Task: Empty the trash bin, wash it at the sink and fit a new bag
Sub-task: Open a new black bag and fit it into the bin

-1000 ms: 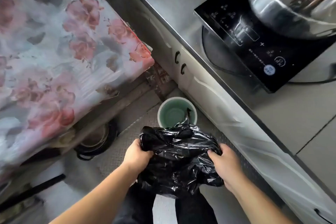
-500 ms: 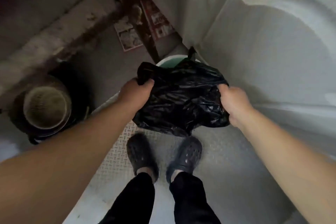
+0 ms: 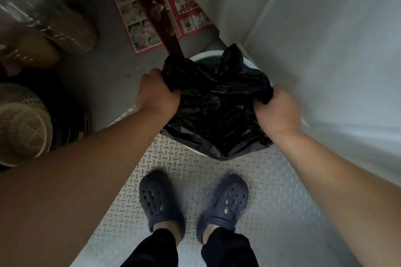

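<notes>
Black trash bag [image 3: 213,110] hangs right over the bin [image 3: 202,56], which stands on the floor by the cabinet [image 3: 325,50]. My left hand [image 3: 157,95] grips one bunched edge, my right hand [image 3: 276,107] the other, bag stretched between them. Risk: the mouth looks closed, so it may crumple onto the rim or tear if I pull wider.

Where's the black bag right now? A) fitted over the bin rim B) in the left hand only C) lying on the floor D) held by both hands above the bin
D: left hand and right hand each grip the black bag above the bin.
</notes>
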